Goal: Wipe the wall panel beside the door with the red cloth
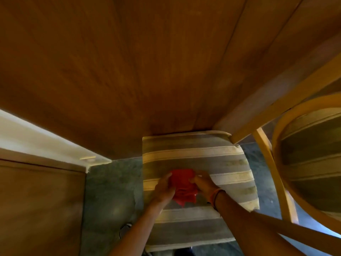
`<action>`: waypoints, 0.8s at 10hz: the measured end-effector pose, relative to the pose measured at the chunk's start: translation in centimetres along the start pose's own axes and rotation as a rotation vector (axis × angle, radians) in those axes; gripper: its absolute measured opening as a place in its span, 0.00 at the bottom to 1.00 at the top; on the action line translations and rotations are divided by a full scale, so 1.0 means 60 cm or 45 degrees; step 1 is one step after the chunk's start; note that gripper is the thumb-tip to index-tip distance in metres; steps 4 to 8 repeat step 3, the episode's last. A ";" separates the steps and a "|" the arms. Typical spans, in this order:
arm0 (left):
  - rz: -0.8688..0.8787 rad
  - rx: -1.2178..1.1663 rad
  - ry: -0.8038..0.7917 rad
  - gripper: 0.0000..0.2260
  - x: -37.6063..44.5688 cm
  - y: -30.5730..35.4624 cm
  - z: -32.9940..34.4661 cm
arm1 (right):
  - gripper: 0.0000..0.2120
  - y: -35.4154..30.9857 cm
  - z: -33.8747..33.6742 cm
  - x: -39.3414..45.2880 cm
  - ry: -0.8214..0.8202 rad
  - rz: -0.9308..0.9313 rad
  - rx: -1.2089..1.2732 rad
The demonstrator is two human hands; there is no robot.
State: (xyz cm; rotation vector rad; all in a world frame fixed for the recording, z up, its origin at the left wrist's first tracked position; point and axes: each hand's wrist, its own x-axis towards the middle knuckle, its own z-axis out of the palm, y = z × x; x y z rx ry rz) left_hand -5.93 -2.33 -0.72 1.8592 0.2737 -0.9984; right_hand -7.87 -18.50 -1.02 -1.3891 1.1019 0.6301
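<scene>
1. A brown wooden wall panel [114,67] fills the far part of the view, its boards running down to the floor, with vertical seams on the right side.
2. At the left a white frame strip [46,139] slants across, and near it stands a brown wooden door [36,204]; the picture is too soft to show more of it.
3. The floor [110,187] is grey-green and mottled.
4. A striped cushion [221,163], grey and cream, lies on a seat that touches the foot of the wall panel.
5. At the right is a light wooden chair [287,183] with curved rails and a matching striped seat pad.
6. No writing or label can be read anywhere.
7. The red cloth [182,185] is bunched up low over the striped cushion, between the two hands and well below the bare part of the wall panel.
8. The left hand [164,187] pinches the left edge of the cloth in its grip.
9. The right hand [203,183] holds the right edge, fingers closed on it; dark and orange bands [216,195] circle that wrist.
</scene>
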 end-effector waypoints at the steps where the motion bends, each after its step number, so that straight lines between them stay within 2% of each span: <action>1: 0.024 0.062 -0.013 0.22 -0.003 -0.013 0.007 | 0.14 0.013 0.002 0.007 -0.022 -0.039 -0.007; 2: 0.068 0.146 -0.066 0.22 -0.010 -0.002 0.000 | 0.14 0.002 -0.003 0.002 -0.042 -0.090 -0.119; 3: 0.167 0.250 0.003 0.21 -0.016 0.026 -0.019 | 0.12 -0.032 -0.009 -0.023 0.038 -0.265 -0.272; 8: 0.167 0.250 0.003 0.21 -0.016 0.026 -0.019 | 0.12 -0.032 -0.009 -0.023 0.038 -0.265 -0.272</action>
